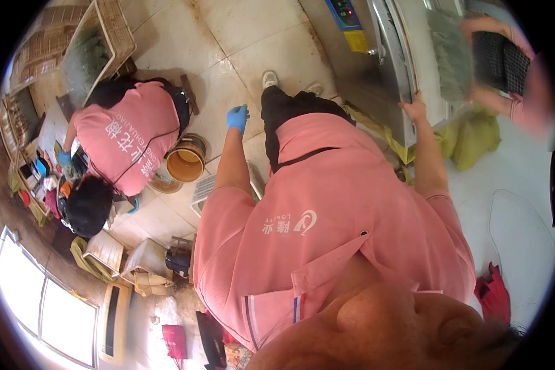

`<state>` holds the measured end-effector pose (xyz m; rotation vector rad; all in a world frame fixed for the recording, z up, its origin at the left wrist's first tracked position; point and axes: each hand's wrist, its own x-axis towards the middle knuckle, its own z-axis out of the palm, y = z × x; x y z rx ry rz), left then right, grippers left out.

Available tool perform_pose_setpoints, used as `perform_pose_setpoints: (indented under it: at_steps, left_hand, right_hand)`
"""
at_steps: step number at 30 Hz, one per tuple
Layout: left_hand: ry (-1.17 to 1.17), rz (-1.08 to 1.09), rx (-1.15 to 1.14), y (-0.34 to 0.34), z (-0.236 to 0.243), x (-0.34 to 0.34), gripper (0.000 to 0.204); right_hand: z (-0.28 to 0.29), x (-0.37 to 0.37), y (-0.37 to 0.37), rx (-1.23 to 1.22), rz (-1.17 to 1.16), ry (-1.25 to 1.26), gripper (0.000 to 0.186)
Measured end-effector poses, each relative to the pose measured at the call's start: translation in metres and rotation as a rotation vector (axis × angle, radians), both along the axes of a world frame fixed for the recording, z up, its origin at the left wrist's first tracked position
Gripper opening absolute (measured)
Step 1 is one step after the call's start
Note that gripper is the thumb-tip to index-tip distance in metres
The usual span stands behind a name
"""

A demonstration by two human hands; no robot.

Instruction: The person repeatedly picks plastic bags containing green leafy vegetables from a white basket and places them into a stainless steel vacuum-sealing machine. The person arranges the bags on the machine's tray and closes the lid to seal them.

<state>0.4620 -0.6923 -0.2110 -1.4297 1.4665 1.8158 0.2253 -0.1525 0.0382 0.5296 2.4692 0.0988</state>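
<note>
My left hand [237,117] wears a blue glove and hangs with spread fingers over the tiled floor, holding nothing. An orange bucket [185,161] stands just left of it. My right hand [416,110] is bare and grips the edge of a stainless steel machine [385,68] at the upper right. My pink shirt and dark trousers fill the middle of the view, with my shoes at the top.
A person in a pink shirt [126,142] crouches at left beside cluttered items and a wicker basket [105,37]. Another person's pink sleeve [527,92] and a green bundle [450,55] are at the machine. Yellow-green sacks [475,139] and a red cloth [493,293] lie nearby.
</note>
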Motion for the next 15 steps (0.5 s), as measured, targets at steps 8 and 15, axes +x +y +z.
perform_pose_setpoints:
  at_steps: [8, 15]
  left_hand:
    - [-0.019, -0.244, -0.028, 0.009, 0.011, -0.061, 0.038]
    - [0.085, -0.384, -0.098, 0.040, 0.025, -0.133, 0.039]
  right_hand:
    - [0.016, 0.013, -0.011, 0.089, 0.004, 0.063, 0.106]
    - [0.023, 0.030, 0.007, -0.004, 0.030, 0.137, 0.097]
